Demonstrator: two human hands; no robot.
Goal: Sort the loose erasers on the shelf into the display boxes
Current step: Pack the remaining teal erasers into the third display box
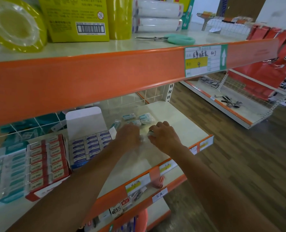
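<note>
my right grip (164,138) curls on what looks like a loose eraser (151,133); left grip (128,135) too blurred to tell. the blue display box (90,143) lies left, nearer that one.

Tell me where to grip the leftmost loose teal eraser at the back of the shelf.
Set the grip across the long edges of the leftmost teal eraser. It lies flat beneath the upper shelf, so reach in low from the front. Other erasers crowd its right end.

Right hand (164,138) grips eraser (151,133) beside blurred left hand (128,134).
</note>
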